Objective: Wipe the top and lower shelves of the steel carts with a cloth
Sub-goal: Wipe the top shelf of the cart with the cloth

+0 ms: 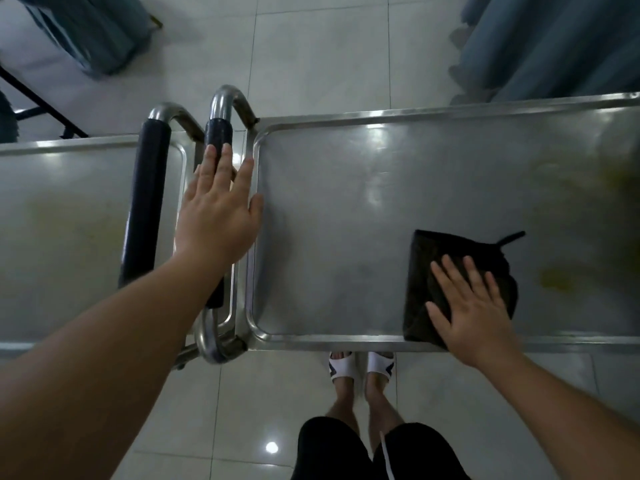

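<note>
We reach both bare arms forward, our left hand [218, 216] flat with fingers straight and slightly spread, our right hand [471, 306] palm-down with fingers extended and splayed, wrists nearly straight.

The top shelf of the right cart [346, 209] is made of brushed steel, smooth and half glossy, and lamp reflections are seen on it. Yellowish stains [557, 282] are shown on its right part. The same steel is seen on the left cart [69, 220]. The handles are polished metal tube, covered with matt black grips [145, 202]. The cloth [450, 271] is dark, soft and matt. The floor tiles [311, 53] are pale and glossy
</note>
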Available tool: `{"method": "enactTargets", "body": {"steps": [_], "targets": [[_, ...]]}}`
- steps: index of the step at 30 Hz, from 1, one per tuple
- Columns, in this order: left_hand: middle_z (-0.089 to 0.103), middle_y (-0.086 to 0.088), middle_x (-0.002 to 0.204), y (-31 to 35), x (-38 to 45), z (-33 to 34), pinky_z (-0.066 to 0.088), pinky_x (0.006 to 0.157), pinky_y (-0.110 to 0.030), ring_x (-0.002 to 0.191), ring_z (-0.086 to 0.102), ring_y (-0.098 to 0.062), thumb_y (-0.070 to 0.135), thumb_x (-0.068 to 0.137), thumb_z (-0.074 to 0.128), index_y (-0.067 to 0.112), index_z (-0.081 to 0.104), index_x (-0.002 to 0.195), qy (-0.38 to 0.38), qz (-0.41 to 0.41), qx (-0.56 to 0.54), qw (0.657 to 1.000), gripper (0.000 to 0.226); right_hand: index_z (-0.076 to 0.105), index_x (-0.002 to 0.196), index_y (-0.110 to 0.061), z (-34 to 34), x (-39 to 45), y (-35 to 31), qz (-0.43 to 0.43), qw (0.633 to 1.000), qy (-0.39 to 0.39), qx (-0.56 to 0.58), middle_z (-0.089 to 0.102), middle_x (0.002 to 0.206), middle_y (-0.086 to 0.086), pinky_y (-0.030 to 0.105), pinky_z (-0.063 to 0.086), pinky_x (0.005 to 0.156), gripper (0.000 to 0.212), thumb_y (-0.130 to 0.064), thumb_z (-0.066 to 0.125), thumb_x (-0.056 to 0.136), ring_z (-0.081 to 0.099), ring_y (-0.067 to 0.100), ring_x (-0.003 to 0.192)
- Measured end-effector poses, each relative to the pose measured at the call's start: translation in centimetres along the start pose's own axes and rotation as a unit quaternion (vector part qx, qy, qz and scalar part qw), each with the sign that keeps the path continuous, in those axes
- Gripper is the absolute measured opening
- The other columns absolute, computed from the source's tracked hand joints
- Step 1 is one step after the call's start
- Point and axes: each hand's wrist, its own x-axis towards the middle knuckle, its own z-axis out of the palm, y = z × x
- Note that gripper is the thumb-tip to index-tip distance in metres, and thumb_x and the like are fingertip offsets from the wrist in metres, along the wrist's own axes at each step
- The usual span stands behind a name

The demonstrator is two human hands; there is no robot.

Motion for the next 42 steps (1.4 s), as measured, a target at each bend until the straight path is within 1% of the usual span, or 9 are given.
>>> {"method": "enactTargets", "body": {"steps": [4,7,9,13,17,21,31,36,42], "targets": [[0.000,-0.007,0.178,-0.3,0.1,0.3,-0.007,0.130,-0.052,0.161,-0.017,-0.033,0.055,0.109,0.016,0.022,0.010,0.170,-0.030,0.042,0.113,0.992,0.069,0.007,0.169,-0.031,-0.3,0.4,0.0,-0.002,0.999,-0.016,-0.028,0.007,0.177,-0.006,0.049,0.001,0.130,0.074,-0.066,0.011,0.104,-0.004,0.023,0.163],[-0.009,-0.014,0.176,0.3,0.2,0.0,-0.017,0.126,-0.058,0.156,-0.024,-0.048,0.052,0.109,0.011,0.015,0.005,0.170,-0.080,0.056,0.255,0.962,0.071,-0.011,0.166,-0.036,-0.5,0.4,0.1,0.001,0.999,-0.031,-0.030,-0.009,0.176,-0.009,0.047,-0.009,0.130,0.074,-0.068,0.007,0.101,-0.021,0.020,0.161],[-0.013,-0.019,0.175,1.4,0.4,-0.1,-0.020,0.123,-0.064,0.153,-0.024,-0.055,0.045,0.110,0.015,0.012,0.005,0.169,-0.106,0.069,0.314,0.941,0.069,-0.011,0.167,-0.037,-0.8,0.7,-0.5,0.016,0.999,-0.036,-0.011,-0.014,0.175,-0.012,0.046,-0.014,0.129,0.075,-0.067,0.007,0.100,-0.026,0.017,0.159],[-0.002,-0.016,0.176,6.2,0.5,0.5,-0.008,0.130,-0.055,0.161,-0.013,-0.039,0.040,0.110,0.027,0.014,0.015,0.167,-0.151,0.102,0.183,0.966,0.064,0.022,0.168,-0.029,-1.6,1.2,-1.7,0.039,0.998,0.022,0.036,0.016,0.176,-0.006,0.048,0.001,0.131,0.071,-0.058,0.019,0.103,0.002,0.022,0.163],[0.013,-0.010,0.176,13.2,-1.1,2.9,0.004,0.130,-0.042,0.163,0.005,-0.027,0.044,0.109,0.038,0.017,0.022,0.167,-0.199,0.120,0.001,0.973,0.065,0.004,0.169,-0.028,-0.6,1.3,-2.4,0.048,0.998,0.042,0.011,0.002,0.177,-0.006,0.051,0.000,0.131,0.071,-0.057,0.019,0.106,-0.007,0.024,0.163],[0.015,-0.007,0.176,18.8,-1.3,4.9,0.009,0.129,-0.041,0.163,0.010,-0.025,0.044,0.110,0.035,0.020,0.022,0.167,-0.192,0.089,-0.092,0.973,0.064,0.011,0.170,-0.029,0.0,1.3,-0.8,0.004,0.998,0.060,0.007,0.009,0.177,-0.006,0.054,0.007,0.131,0.070,-0.057,0.028,0.107,-0.001,0.025,0.164],[0.006,-0.004,0.178,29.5,-2.0,7.7,0.002,0.131,-0.039,0.164,-0.001,-0.021,0.043,0.112,0.033,0.020,0.018,0.169,-0.145,0.036,-0.161,0.976,0.063,0.010,0.169,-0.032,-0.2,-1.0,9.5,-0.046,0.997,0.066,-0.004,0.004,0.177,-0.012,0.053,0.010,0.131,0.069,-0.056,0.029,0.108,-0.004,0.018,0.163],[0.004,-0.005,0.178,33.1,-1.2,9.6,-0.001,0.131,-0.038,0.164,-0.001,-0.022,0.040,0.110,0.036,0.019,0.016,0.169,-0.095,-0.062,-0.162,0.980,0.066,0.008,0.169,-0.034,-1.8,-2.5,19.8,0.001,0.998,0.058,-0.025,0.002,0.176,-0.012,0.052,0.005,0.131,0.070,-0.058,0.025,0.106,-0.005,0.019,0.163],[0.005,0.001,0.178,32.7,-1.6,12.6,-0.005,0.131,-0.036,0.163,-0.003,-0.015,0.044,0.110,0.029,0.023,0.011,0.170,-0.053,-0.099,-0.137,0.984,0.066,0.022,0.168,-0.027,-4.0,-3.4,30.5,0.073,0.995,0.063,-0.012,0.022,0.175,-0.001,0.056,0.013,0.129,0.071,-0.054,0.030,0.103,0.014,0.030,0.162]]}}
